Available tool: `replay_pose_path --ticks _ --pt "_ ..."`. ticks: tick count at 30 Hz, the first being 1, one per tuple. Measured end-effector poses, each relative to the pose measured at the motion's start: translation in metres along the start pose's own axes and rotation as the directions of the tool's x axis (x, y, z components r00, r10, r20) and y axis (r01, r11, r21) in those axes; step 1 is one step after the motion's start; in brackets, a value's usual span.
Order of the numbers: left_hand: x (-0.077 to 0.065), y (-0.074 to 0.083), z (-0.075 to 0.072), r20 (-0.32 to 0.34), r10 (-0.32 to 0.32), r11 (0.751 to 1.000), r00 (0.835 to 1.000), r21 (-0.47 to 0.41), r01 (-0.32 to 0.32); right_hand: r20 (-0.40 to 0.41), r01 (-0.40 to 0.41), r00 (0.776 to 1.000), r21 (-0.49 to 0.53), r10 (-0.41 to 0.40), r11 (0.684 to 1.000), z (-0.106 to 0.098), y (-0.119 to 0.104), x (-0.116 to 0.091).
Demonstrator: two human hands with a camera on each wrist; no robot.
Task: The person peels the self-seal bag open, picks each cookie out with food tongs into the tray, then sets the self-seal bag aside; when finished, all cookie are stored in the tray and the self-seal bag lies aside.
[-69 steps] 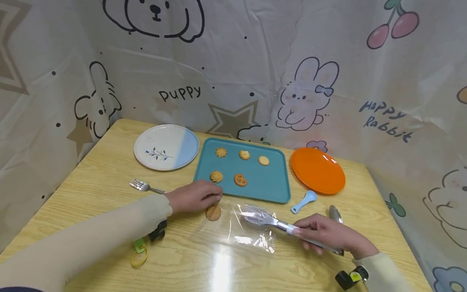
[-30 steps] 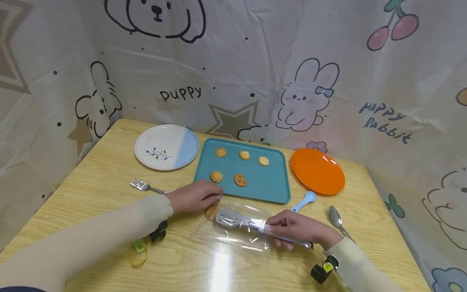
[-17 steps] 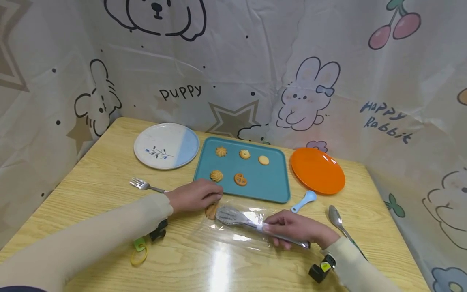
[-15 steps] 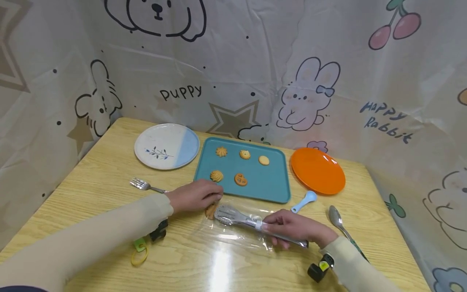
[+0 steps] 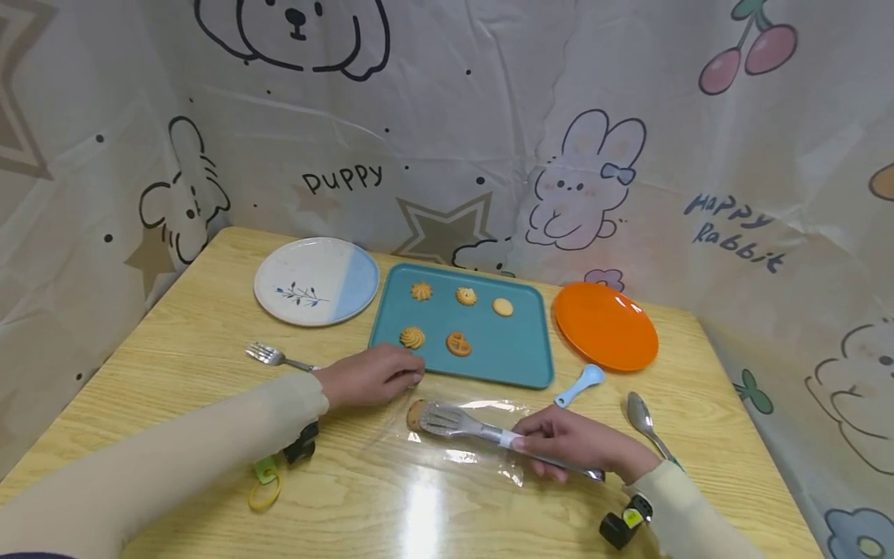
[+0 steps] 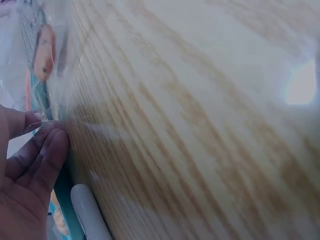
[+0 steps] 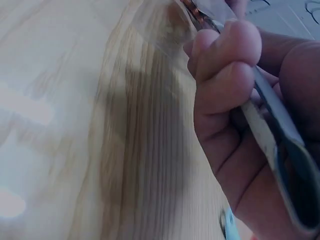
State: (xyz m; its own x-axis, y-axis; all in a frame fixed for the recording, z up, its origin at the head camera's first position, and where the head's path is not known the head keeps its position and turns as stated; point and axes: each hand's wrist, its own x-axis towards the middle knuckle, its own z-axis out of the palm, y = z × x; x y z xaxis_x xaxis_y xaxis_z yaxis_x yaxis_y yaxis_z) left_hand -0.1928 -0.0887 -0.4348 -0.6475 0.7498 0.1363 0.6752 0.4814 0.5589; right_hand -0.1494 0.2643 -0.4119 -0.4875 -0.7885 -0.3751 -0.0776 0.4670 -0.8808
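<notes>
My left hand (image 5: 369, 376) pinches a clear plastic bag (image 5: 461, 456) by its edge, just in front of the teal tray (image 5: 520, 365); the left wrist view shows thumb and fingertips meeting on the film. Metal serving tongs (image 5: 489, 432) are gripped in my right hand (image 5: 576, 441), their slotted head pointing left within the bag's outline. A round brown cookie (image 5: 415, 415) sits at the tongs' tips, partly covered by them. From the left wrist, the cookie (image 6: 45, 52) shows through the film beside the tongs' head. In the right wrist view my fingers wrap the tongs' arms.
Several cookies and a pretzel-shaped one (image 5: 459, 344) lie on the tray. Around it are a white-and-blue plate (image 5: 307, 283), an orange plate (image 5: 606, 326), a fork (image 5: 275, 355), a light blue measuring spoon (image 5: 580, 385) and a metal spoon (image 5: 644, 419). A patterned cloth hangs behind.
The tongs moved left to the cookie, then drew slightly right. The cookie has shifted a little right and towards me with their tips. My left hand has stayed in place.
</notes>
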Motion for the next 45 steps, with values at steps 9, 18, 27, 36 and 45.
replay_pose_path --ticks 9,18,27,36,45 --pt "-0.001 0.000 0.002 -0.002 -0.027 1.000 1.000 -0.006 0.027 0.006 -0.012 1.000 0.218 0.012 0.976 -0.012 0.022 -0.080" --pt "-0.001 -0.001 0.007 -0.015 -0.038 0.999 0.999 0.002 0.038 -0.129 -0.055 0.988 0.215 0.084 0.975 -0.045 0.027 -0.142" --pt "0.003 0.001 0.006 -0.037 -0.034 0.999 0.999 0.032 0.035 -0.277 -0.160 0.947 0.037 0.164 0.986 -0.070 0.020 -0.089" --pt "0.003 0.003 0.002 -0.015 -0.058 0.998 0.998 0.038 0.059 -0.312 -0.178 0.936 -0.014 0.165 0.984 -0.072 0.027 -0.055" --pt "-0.003 0.009 0.001 -0.034 -0.062 0.988 0.997 0.138 0.066 -0.361 -0.251 0.902 0.011 0.238 0.968 -0.069 0.022 -0.073"
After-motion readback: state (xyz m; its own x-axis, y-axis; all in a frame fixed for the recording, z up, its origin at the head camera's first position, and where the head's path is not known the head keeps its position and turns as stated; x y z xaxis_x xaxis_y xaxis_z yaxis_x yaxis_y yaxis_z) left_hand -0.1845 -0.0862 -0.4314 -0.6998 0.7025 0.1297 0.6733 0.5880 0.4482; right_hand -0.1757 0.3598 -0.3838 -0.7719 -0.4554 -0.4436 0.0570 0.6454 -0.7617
